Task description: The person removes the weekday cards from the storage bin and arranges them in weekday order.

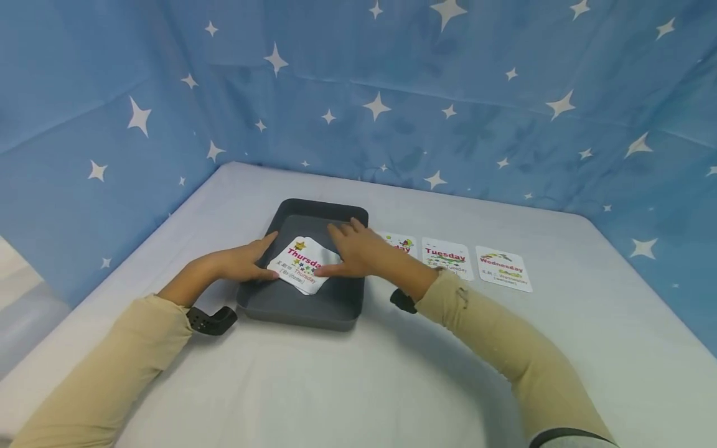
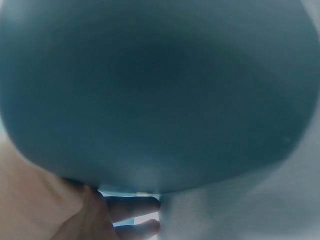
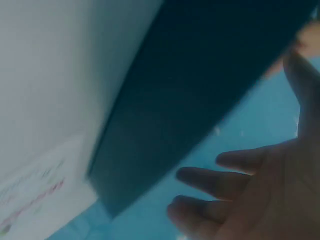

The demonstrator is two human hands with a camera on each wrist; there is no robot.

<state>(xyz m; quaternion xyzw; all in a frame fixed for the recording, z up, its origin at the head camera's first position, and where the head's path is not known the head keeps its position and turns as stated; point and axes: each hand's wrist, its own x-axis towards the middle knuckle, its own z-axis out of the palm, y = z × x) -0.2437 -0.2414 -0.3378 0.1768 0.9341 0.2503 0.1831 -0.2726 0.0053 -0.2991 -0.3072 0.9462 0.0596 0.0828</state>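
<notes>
Lying between the two hands inside the dark tray (image 1: 330, 306), the Thursday card (image 1: 304, 264) sits slightly askew over at least one more card edge, its print slanting from the tray's far left toward its near right; it is close to square, so I can't pick out a long axis. Whether it rests flat on the tray's floor or is slightly raised, I can't tell. Neither hand is clearly nearer: the left hand (image 1: 242, 260) comes in over the tray's left rim, thumb tip at the card's left corner, forefinger stretched apart from it; the right hand (image 1: 356, 250) reaches across the tray's right rim, fingers spread and fairly straight, thumb extended to the card's right edge. No firm pinch shows on either side. Outside the tray, to its right, stand the Tuesday card (image 1: 446, 256) and Wednesday card (image 1: 503, 267) in a row
</notes>
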